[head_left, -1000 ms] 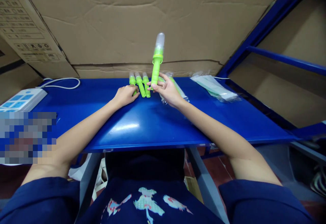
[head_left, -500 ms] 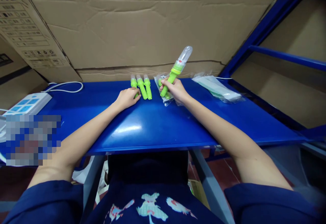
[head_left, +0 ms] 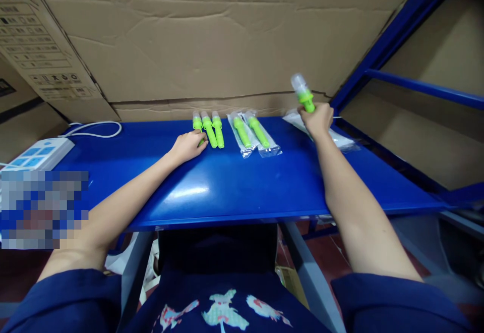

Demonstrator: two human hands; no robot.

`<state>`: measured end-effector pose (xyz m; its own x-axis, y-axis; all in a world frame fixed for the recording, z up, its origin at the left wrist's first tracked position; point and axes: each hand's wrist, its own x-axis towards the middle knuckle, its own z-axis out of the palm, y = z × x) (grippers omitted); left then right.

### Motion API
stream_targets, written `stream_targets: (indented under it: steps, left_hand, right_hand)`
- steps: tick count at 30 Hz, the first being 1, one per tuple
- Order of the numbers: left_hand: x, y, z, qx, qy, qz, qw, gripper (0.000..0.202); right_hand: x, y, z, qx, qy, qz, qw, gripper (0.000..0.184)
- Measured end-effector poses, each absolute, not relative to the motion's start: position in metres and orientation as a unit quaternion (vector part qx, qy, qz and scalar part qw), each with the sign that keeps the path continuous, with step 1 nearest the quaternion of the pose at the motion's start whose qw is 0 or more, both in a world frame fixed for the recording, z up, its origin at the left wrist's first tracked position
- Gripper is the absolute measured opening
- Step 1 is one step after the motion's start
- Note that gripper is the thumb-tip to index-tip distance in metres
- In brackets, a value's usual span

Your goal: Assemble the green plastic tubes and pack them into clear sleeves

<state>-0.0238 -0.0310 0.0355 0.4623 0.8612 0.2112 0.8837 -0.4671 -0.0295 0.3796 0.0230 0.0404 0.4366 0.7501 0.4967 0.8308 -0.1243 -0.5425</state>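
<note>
My right hand (head_left: 320,120) is closed around the handle of a lime-green light stick (head_left: 305,96) with a clear domed top. It holds the stick tilted to the left, above the flat clear plastic bags (head_left: 342,142). My left hand (head_left: 189,145) rests on the table, fingers curled over the lower end of the leftmost light stick (head_left: 197,121). Beside it lie two more unbagged light sticks, a middle one (head_left: 209,132) and a right one (head_left: 218,132). Further right are two light sticks in clear bags, one (head_left: 242,131) left of the other (head_left: 259,132).
The blue table (head_left: 234,186) backs onto a cardboard sheet (head_left: 212,45). A white power strip (head_left: 40,154) with a looped white cable (head_left: 96,130) lies at the left. A blue metal frame (head_left: 423,89) bounds the right side. A blurred-out patch covers the left front.
My right hand has moved right with its light stick, from over the bagged sticks to the plastic bags. The stick now leans left instead of right. My left hand stays put.
</note>
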Motion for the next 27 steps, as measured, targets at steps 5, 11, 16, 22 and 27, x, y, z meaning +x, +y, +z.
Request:
stream_targets:
  steps: [5,11,16,22,27]
  left_hand:
    - [-0.023,-0.031,0.034,-0.852,-0.513,-0.076,0.071,0.036]
    - [-0.023,-0.029,0.034,-0.858,-0.502,-0.071,0.080,0.037]
    - [-0.024,-0.028,0.033,-0.860,-0.497,-0.070,0.089,0.038]
    - [-0.026,-0.027,0.031,-0.862,-0.493,-0.071,0.090,0.038]
    - [-0.026,-0.027,0.031,-0.859,-0.498,-0.079,0.085,0.037]
  right_hand:
    - [0.403,0.018,0.025,-0.817,-0.455,-0.001,0.355,0.015]
    - [0.403,0.022,0.017,-0.815,-0.469,0.036,0.339,0.021]
    - [0.406,0.022,0.014,-0.822,-0.451,0.011,0.349,0.025]
    - [0.405,0.018,0.017,-0.829,-0.427,-0.014,0.359,0.025]
    - [0.381,0.019,0.035,-0.795,-0.453,-0.037,0.402,0.030]
